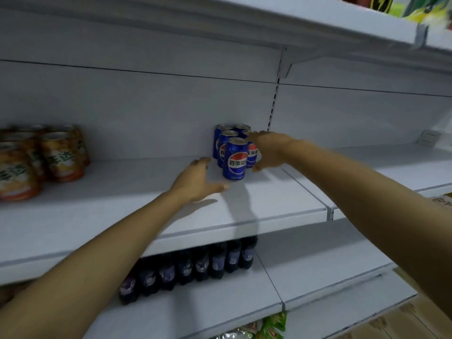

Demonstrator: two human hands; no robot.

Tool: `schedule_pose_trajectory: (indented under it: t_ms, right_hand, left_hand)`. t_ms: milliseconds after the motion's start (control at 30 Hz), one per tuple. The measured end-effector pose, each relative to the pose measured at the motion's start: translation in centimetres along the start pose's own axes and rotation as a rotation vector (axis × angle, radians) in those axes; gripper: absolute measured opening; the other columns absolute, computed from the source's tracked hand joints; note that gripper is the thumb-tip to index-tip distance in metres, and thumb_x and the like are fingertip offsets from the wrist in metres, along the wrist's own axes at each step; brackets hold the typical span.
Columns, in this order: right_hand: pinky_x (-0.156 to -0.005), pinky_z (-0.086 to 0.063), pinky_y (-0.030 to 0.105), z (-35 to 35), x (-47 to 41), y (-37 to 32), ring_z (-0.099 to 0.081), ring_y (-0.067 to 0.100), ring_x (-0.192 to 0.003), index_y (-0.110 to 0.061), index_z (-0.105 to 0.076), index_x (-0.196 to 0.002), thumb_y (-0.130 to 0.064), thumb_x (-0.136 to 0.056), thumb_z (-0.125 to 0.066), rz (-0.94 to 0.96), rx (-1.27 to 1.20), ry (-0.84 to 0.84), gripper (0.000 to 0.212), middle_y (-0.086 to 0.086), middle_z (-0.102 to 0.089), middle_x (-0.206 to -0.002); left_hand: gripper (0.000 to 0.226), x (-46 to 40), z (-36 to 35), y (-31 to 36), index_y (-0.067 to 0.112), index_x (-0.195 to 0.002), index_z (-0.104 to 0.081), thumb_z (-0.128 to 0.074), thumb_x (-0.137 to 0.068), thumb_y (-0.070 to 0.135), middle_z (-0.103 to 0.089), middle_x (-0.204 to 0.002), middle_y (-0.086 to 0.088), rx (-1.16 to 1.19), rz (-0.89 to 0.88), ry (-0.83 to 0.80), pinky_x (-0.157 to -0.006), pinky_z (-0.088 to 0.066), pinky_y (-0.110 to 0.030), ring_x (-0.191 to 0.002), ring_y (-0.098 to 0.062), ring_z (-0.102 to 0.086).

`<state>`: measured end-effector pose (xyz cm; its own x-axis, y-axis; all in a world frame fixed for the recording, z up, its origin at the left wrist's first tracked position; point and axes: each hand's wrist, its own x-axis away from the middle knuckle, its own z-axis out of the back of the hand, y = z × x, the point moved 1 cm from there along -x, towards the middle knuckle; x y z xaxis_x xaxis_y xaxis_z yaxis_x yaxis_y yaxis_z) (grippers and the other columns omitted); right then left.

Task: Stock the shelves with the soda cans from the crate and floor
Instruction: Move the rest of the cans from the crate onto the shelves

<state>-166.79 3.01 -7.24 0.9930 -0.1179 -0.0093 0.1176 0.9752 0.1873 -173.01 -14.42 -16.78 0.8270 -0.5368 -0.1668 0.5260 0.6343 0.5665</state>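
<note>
On the middle white shelf (256, 204) a small cluster of blue soda cans (232, 150) stands upright near the back panel, just left of the slotted upright post (274, 104). At least 5 cans show, packed so that they touch one another, and the front can (235, 159) stands nearest the shelf edge with its red, white and blue label facing out. The left hand (199, 182) hovers low over the shelf just left of the front can, fingers spread and relaxed, thumb stretched toward the can's base, gripping nothing. The right hand (270, 150) is at the right side of the cluster, fingers loosely extended, its upper fingers reaching over the top of a can at the back right and its thumb low beside the right-hand can; whether it actually presses on the cans I cannot tell, but it is not curled round any of them. Further left on the same shelf stands a group of orange cans (36, 157), blurred, well apart from the blue ones. On the shelf below, a row of dark bottles (190, 267) lines the front. Green packets (274, 324) show at the bottom edge.
</note>
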Motion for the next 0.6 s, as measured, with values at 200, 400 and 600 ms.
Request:
schedule_pose_trajectory:
  t_ms: [200, 400, 600]
  right_hand:
    - [-0.1, -0.043, 0.045, -2.0, 9.3, -4.1, -0.044, 0.032, -0.127, -0.018, -0.023, -0.149, -0.045, -0.081, -0.072, 0.092, -0.011, -0.011, 0.087, 0.009, -0.04, -0.145]
    - [-0.101, -0.041, 0.045, -7.7, 19.7, -9.2, -0.037, 0.032, -0.132, -0.017, -0.017, -0.151, -0.044, -0.081, -0.072, 0.19, -0.152, -0.03, 0.092, 0.011, -0.032, -0.15]
    - [-0.105, -0.034, 0.047, -16.9, 28.2, -16.8, -0.03, 0.033, -0.136, -0.016, -0.015, -0.151, -0.046, -0.083, -0.068, 0.33, -0.132, -0.188, 0.091, 0.012, -0.025, -0.152]
  left_hand:
    - [0.09, 13.4, 1.0, 2.1, 0.022, -0.149, -0.021, -0.064, -0.079, 0.059, -0.031, -0.151, 0.001, -0.419, -0.193, 0.064, -0.1, -0.041, -0.038, -0.137, -0.019, -0.031]
    - [0.087, 29.4, -2.2, -1.1, 0.018, -0.152, -0.013, -0.056, -0.087, 0.056, -0.018, -0.157, 0.0, -0.736, -0.138, -0.124, -0.107, -0.035, -0.031, -0.14, -0.019, -0.024]
    - [0.091, 44.5, -6.1, -7.0, 0.015, -0.153, 0.0, -0.055, -0.09, 0.05, 0.0, -0.161, -0.003, -0.753, 0.189, -0.318, -0.119, -0.015, -0.034, -0.147, -0.019, -0.009]
